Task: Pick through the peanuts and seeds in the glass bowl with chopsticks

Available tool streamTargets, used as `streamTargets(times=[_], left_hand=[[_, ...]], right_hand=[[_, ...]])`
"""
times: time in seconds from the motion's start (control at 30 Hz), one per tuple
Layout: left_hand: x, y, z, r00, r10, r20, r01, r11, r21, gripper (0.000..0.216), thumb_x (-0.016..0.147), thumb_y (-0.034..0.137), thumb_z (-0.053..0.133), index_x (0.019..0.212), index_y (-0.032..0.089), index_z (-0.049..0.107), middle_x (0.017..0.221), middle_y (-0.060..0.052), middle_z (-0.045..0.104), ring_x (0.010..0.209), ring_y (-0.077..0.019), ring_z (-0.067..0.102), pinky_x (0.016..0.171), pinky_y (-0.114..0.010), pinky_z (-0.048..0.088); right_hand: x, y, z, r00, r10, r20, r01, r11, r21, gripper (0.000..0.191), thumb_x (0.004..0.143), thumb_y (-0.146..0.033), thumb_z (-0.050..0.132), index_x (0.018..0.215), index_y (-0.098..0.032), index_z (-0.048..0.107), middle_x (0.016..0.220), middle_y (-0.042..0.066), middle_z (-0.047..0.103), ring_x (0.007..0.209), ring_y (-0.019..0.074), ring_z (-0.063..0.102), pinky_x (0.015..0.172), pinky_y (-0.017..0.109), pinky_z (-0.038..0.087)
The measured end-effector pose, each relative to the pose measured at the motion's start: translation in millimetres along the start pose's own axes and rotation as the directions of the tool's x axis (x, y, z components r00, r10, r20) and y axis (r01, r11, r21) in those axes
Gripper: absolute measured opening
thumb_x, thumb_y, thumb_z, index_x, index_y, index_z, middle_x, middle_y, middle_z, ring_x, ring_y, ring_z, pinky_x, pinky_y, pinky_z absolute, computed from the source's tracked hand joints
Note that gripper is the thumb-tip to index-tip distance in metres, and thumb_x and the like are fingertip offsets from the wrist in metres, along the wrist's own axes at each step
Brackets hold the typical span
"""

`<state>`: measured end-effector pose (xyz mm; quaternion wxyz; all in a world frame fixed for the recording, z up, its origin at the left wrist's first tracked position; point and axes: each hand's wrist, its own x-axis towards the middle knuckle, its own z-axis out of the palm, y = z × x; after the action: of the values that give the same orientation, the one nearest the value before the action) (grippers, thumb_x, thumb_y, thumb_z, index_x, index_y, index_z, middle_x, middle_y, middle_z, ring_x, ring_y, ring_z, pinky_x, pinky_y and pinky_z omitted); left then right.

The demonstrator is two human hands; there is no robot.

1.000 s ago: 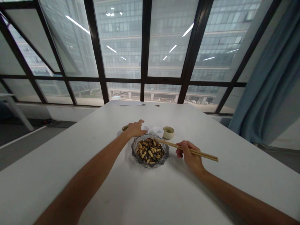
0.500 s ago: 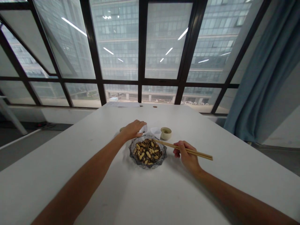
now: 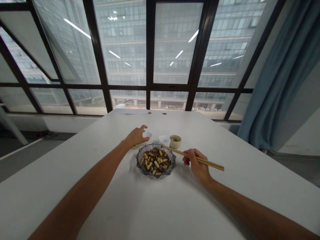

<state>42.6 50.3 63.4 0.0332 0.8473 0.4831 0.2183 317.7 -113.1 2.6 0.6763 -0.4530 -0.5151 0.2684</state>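
Note:
A cut-glass bowl (image 3: 138,163) full of peanuts and dark seeds sits in the middle of the white table (image 3: 160,206). My right hand (image 3: 197,165) grips a pair of wooden chopsticks (image 3: 207,162), whose tips rest at the bowl's far right rim. My left hand (image 3: 136,136) reaches past the bowl with fingers spread, open, its fingertips at a small white dish (image 3: 148,135). Beside that stand a second white dish (image 3: 164,139) and a beige cup (image 3: 175,141). Another small cup lies mostly hidden under my left hand.
Sheets of paper (image 3: 128,111) lie at the table's far edge, near two small round marks. Tall black-framed windows (image 3: 150,56) fill the background. A blue curtain (image 3: 282,80) hangs at the right. Grey floor shows to the left.
My left hand had closed over the small white dish half a second ago; now its fingers are spread and the dish stands uncovered. The right hand and chopsticks barely moved.

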Motion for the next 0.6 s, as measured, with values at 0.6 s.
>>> streamTargets(times=[0.6], left_hand=[[27,68,27,0.959,0.217,0.183,-0.212,0.976,-0.044,0.071,0.082,0.04,0.072,0.143,0.017,0.045,0.13,-0.015,0.068,0.119,-0.0275,0.066,0.1,-0.037,0.051]], right_hand=[[31,15,-9,0.982,-0.17,-0.079,0.163,0.983,-0.086,0.053,0.088,-0.07,0.06,0.08,-0.018,0.067,0.059,0.003,0.066,0.048,0.0146,0.06,0.044,0.027,0.049]])
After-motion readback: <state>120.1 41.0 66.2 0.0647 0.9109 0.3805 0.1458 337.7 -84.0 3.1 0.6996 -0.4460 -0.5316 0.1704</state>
